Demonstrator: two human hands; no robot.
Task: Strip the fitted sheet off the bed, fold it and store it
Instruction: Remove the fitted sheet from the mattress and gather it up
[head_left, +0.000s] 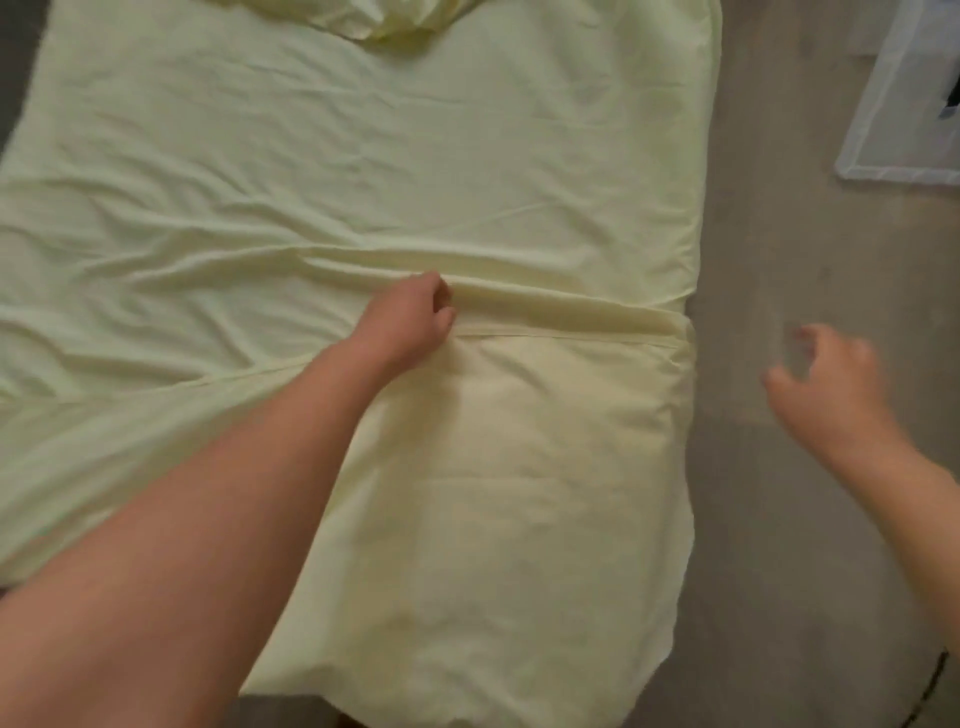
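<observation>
A pale yellow fitted sheet (363, 171) lies spread flat and wrinkled across most of the view. Its near part is folded over, with a hemmed edge running across the middle. A bunched elastic corner (395, 21) of the sheet sits at the far top. My left hand (410, 322) reaches over the sheet and pinches the folded edge near the middle. My right hand (831, 384) hovers over the floor to the right of the sheet, blurred, fingers loosely curled and holding nothing.
Grey-brown wooden floor (810, 234) runs along the right side. A white-framed flat object (898, 114) lies on the floor at the upper right. A dark cable (930, 680) shows at the lower right corner. A dark surface (15, 62) shows at the upper left.
</observation>
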